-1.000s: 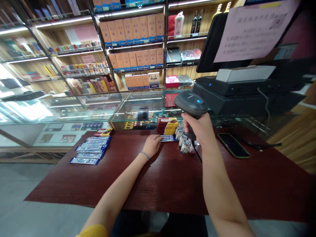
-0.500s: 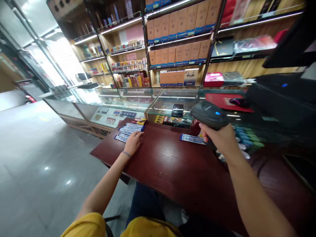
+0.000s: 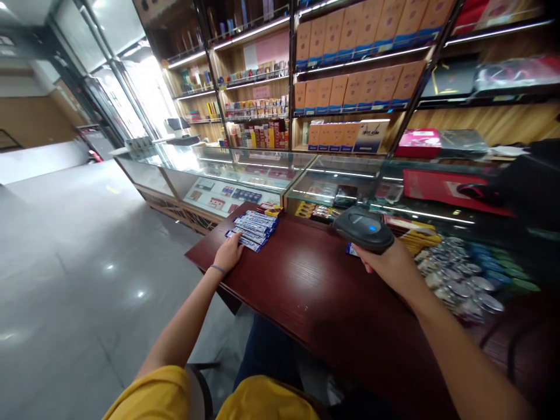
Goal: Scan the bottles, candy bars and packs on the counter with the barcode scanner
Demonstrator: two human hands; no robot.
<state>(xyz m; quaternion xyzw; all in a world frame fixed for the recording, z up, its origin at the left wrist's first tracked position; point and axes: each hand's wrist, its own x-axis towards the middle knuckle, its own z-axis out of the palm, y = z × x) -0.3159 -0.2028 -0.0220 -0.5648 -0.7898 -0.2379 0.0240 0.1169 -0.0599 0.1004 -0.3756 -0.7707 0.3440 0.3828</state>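
Note:
My right hand [image 3: 391, 268] is wrapped around the handle of a black barcode scanner [image 3: 363, 228], held above the dark red wooden table [image 3: 301, 291]. A blue light glows on top of the scanner. Partly hidden behind it lies a blue-and-white packet [image 3: 351, 249]. At the table's left side, several slim blue-and-white packets [image 3: 258, 220] lie overlapping in a row. My left hand [image 3: 229, 254] is at the left end of the nearest packet [image 3: 248, 241], its fingers closed over that end; the thumb's contact is not clear.
Small red-and-yellow packs [image 3: 270, 209] lie beyond the row. To the right are many round-topped silver, blue and green items [image 3: 459, 274] and yellow packs [image 3: 420, 239]. Glass display counters [image 3: 245, 175] border the table's far side, with a red mat [image 3: 429, 185] and a mouse [image 3: 476, 191] on top.
My left hand has drawn back from over the packets to the near packet's left end. The scanner has moved left over the packet on the right. The camera view has turned rightward.

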